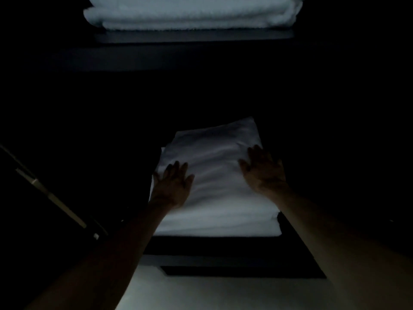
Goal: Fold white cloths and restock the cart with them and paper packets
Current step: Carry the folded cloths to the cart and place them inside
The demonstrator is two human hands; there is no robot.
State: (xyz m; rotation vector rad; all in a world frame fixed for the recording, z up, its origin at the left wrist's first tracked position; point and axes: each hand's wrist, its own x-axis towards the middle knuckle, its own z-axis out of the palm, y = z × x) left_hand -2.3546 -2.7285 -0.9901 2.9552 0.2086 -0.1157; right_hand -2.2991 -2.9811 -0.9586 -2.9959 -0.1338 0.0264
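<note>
The scene is very dark. A stack of folded white cloths (214, 175) lies on a dark cart shelf (223, 245) in the middle of the view. My left hand (172, 186) rests flat on the stack's left side with fingers spread. On the right side of the stack's top my right hand (263, 168) lies flat too, fingers straight. Neither hand holds anything. A second pile of thick folded white towels (190, 12) sits on an upper shelf at the top of the view. No paper packets are visible.
A dark shelf edge (194, 39) runs below the upper towels. A slanted pale bar (51, 195), perhaps part of the cart frame, crosses the left side. A pale floor or surface (223, 294) shows at the bottom. Everything else is lost in darkness.
</note>
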